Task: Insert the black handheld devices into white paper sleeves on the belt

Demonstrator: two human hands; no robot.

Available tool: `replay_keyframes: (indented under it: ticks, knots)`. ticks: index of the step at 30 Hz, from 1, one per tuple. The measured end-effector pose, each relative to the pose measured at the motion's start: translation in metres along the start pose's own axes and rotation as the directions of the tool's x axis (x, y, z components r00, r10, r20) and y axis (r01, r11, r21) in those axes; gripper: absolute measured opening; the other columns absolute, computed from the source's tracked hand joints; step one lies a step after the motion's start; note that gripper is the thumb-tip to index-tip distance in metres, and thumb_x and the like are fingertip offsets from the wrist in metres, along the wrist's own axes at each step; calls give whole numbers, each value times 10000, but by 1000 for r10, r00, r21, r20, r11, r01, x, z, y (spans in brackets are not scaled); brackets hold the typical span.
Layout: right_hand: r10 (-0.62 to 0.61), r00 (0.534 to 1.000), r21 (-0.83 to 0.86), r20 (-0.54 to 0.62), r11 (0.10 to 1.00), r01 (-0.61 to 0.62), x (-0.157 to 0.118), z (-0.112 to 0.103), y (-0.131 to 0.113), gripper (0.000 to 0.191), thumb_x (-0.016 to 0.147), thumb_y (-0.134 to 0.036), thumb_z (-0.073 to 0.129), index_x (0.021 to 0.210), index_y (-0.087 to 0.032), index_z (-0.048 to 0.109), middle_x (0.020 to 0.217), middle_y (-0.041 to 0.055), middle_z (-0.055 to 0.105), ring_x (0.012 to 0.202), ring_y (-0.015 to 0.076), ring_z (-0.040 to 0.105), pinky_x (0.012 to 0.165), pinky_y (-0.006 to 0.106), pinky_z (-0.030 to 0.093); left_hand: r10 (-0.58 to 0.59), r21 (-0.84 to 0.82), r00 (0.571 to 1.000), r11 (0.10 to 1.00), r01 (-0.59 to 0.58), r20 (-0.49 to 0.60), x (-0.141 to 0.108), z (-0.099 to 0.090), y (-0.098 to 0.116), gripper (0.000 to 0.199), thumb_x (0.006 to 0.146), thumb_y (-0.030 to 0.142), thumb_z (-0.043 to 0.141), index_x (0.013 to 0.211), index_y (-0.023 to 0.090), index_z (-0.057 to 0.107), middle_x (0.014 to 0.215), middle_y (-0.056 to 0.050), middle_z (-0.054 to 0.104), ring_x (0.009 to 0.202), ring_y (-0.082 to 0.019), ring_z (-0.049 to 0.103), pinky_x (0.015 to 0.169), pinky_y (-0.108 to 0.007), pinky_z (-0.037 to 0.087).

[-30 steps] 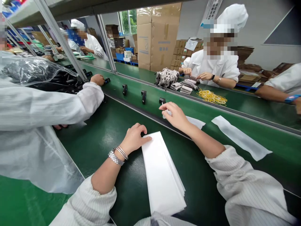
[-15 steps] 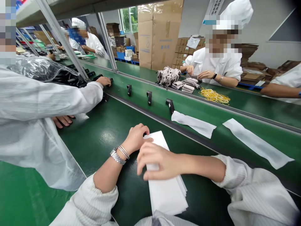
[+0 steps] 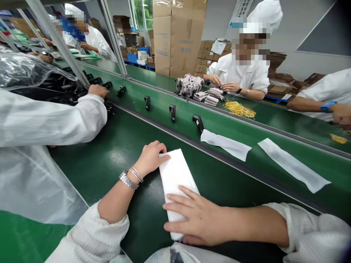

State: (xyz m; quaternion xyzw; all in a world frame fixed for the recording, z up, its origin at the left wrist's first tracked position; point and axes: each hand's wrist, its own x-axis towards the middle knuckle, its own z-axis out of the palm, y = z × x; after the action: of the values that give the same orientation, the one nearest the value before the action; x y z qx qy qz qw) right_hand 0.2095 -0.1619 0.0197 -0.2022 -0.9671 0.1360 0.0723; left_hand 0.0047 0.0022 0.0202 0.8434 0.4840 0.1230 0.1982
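Note:
A stack of long, thin white sheets or sleeves [image 3: 176,170] lies on the green work surface in front of me. My left hand [image 3: 152,155] is closed on its far left corner, thumb on top and fingers curled at the edge. Across the near half of the stack my right hand [image 3: 196,217] lies flat with its fingers spread, covering part of it. Beyond, on the green belt, one white sleeve [image 3: 226,144] lies at the end of a black handheld device [image 3: 197,123]. Another white sleeve [image 3: 293,164] rests flat farther right.
More black devices [image 3: 172,113] are spaced along the belt. A metal rail [image 3: 153,124] divides belt from bench. At left a co-worker's sleeve [image 3: 52,117] reaches across. Opposite, a person [image 3: 241,75] handles items beside grey bundles [image 3: 189,86] and yellow bands [image 3: 240,109].
My right hand has come down from above the stack and now lies flat on its near half. My left hand keeps the far corner. The co-worker's hand at left has drawn back slightly.

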Motion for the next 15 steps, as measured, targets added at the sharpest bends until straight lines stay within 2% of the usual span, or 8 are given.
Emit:
replay_keyframes:
  ticks: [2, 5, 7, 9, 10, 11, 13, 15]
  knots:
    - [46, 998, -43, -44, 998, -48, 0, 6, -3, 399, 984, -338, 482, 1363, -219, 521, 1485, 130, 481, 1477, 271, 275, 1213, 555, 134, 4, 10, 1000, 1000, -4, -11, 1, 1, -2, 207, 869, 399, 590, 929, 204, 623, 971, -34, 607, 972, -248, 584, 858, -387, 377]
    - [60, 996, -67, -65, 996, -64, 4, 8, -1, 404, 989, -370, 475, 1368, -237, 521, 1471, 99, 499, 1455, 246, 311, 1217, 519, 160, 9, 7, 1000, 1000, -8, -28, 3, 4, -6, 219, 885, 406, 568, 954, 205, 621, 975, -35, 611, 977, -251, 587, 842, -378, 377]
    - [81, 990, -84, -118, 992, -91, 7, -2, 13, 421, 988, -426, 458, 1370, -261, 521, 1461, 74, 509, 1432, 226, 344, 1217, 491, 177, 7, -9, 999, 1000, -7, -43, 4, 5, -7, 191, 890, 380, 554, 929, 204, 616, 960, -31, 614, 945, -238, 591, 815, -359, 378]
    - [180, 949, -133, -258, 966, -220, 10, -21, 45, 415, 985, -440, 442, 1347, -265, 542, 1433, 82, 529, 1395, 234, 387, 1196, 489, 213, 8, -39, 997, 999, -11, -76, 4, 5, -7, 143, 890, 327, 539, 883, 201, 606, 926, -23, 612, 887, -214, 589, 771, -329, 380]
    - [288, 891, -157, -350, 920, -359, 11, -32, 67, 388, 981, -418, 443, 1314, -261, 568, 1416, 94, 536, 1366, 247, 415, 1170, 483, 255, 14, -56, 995, 998, -19, -95, 4, 5, -6, 125, 888, 297, 529, 853, 199, 598, 902, -19, 608, 853, -200, 584, 746, -314, 379]
    - [417, 799, -168, -432, 834, -526, 10, -43, 93, 378, 974, -385, 450, 1301, -242, 575, 1416, 118, 527, 1335, 272, 438, 1133, 488, 297, 22, -72, 993, 997, -31, -116, 4, 6, -6, 122, 888, 271, 516, 826, 198, 590, 878, -14, 603, 821, -187, 577, 725, -300, 378]
    - [644, 561, -163, -520, 570, -805, 5, -62, 149, 429, 932, -362, 507, 1326, -195, 545, 1404, 178, 511, 1288, 345, 463, 1051, 525, 353, 41, -92, 988, 994, -55, -151, 4, 6, -4, 156, 898, 245, 488, 781, 195, 578, 833, -8, 591, 766, -167, 560, 693, -281, 372]
    - [821, 334, -137, -464, 307, -942, -5, -72, 200, 528, 884, -379, 571, 1356, -154, 495, 1302, 216, 566, 1218, 385, 516, 997, 552, 379, 51, -89, 983, 994, -68, -177, 4, 5, -3, 211, 919, 252, 469, 745, 190, 571, 794, -7, 580, 731, -158, 547, 673, -273, 363]
